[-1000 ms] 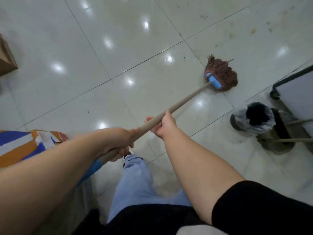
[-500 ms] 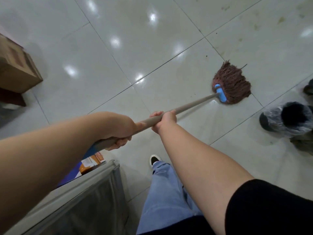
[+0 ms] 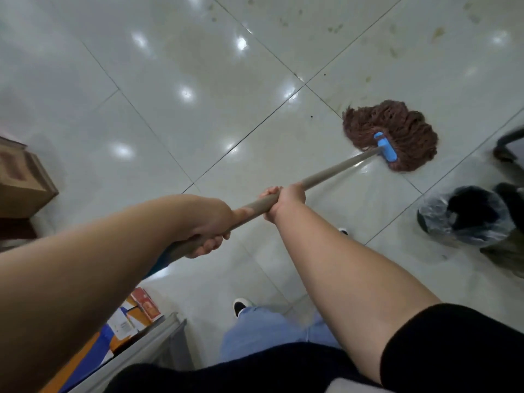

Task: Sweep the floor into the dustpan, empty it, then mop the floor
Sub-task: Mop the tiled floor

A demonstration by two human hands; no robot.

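Floor (image 3: 198, 80): pale glossy tiles lay under everything, stained beyond the mop.
Bin (image 3: 465, 214): bag-lined, it stood right of the right grip.
Mop (image 3: 391, 134): its brown string head lay flat on the floor, ahead and right of both grips.
Left hand (image 3: 209, 225): its grip was curled round the lower handle.
Right hand (image 3: 286, 199): its grip was wrapped round the handle, just ahead of the left.
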